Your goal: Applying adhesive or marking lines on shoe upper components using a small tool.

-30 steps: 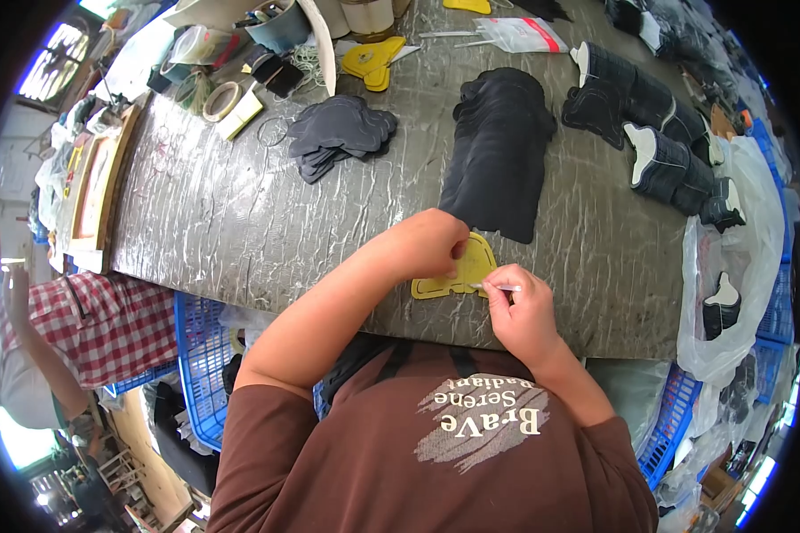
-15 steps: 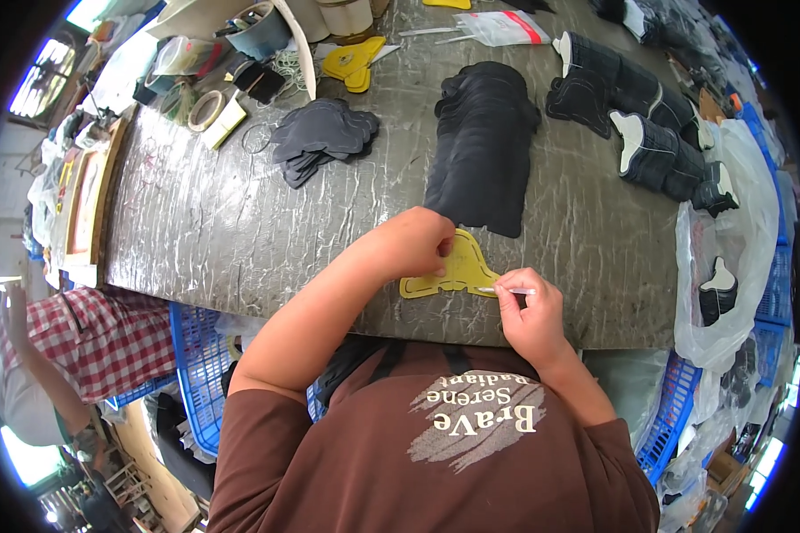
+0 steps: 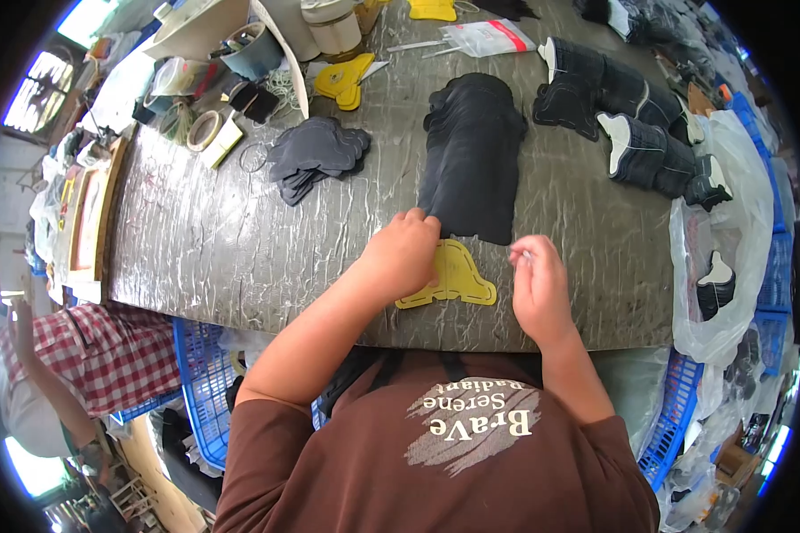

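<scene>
yellow template (image 3: 458,274), near on the table (image 3: 240,240), looks light, stiff, best held by its rim. left hand (image 3: 409,255) covers its left side, grip unclear; right hand (image 3: 540,275) pinches a white stick (image 3: 527,255).

I count two hands of my own: one left hand (image 3: 406,253), one right hand (image 3: 542,284). The right holds one pale, slim tool (image 3: 527,255). Yellow pieces lie in three spots: one template (image 3: 458,275) under my left hand, one group (image 3: 347,82) farther off, whose layers I cannot number, and one patch (image 3: 431,9) at the far edge. Black cut pieces form two piles mid-table, one long stack (image 3: 473,164) and one smaller heap (image 3: 318,153); sheets uncountable. I record one tape roll (image 3: 204,131), one red-striped clear bag (image 3: 489,37) and one wooden frame (image 3: 84,218).
</scene>
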`<state>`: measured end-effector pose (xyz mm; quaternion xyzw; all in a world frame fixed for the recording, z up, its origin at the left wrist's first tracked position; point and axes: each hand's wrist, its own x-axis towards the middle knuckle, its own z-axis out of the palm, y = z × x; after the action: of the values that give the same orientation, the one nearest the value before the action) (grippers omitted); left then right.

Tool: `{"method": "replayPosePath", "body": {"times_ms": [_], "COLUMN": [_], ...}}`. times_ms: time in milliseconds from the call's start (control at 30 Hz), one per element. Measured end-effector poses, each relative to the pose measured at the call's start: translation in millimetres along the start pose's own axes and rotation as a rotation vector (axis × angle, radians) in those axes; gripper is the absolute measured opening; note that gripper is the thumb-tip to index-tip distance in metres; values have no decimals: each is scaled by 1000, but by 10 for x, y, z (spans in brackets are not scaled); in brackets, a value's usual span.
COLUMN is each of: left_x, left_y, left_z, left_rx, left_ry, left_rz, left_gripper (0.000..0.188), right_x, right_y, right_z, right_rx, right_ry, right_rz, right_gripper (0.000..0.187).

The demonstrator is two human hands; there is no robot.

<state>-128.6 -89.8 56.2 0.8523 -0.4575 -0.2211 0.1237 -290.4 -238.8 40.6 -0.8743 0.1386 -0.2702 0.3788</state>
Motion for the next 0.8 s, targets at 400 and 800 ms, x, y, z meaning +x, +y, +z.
{"method": "replayPosePath", "body": {"times_ms": [400, 800], "left_x": [-173, -273], "left_y": [-923, -725], "left_z": [-214, -177], "left_rx": [-806, -724], "left_ry": [322, 220], "left_rz": [-162, -161], "left_gripper": [30, 20], "right_x": [190, -177], "right_y": [164, -82], "right_z": [200, 133], "right_rx": [-387, -234], "right_ry": [-183, -376], "right_rz": [138, 115], "right_gripper": [34, 38]}}
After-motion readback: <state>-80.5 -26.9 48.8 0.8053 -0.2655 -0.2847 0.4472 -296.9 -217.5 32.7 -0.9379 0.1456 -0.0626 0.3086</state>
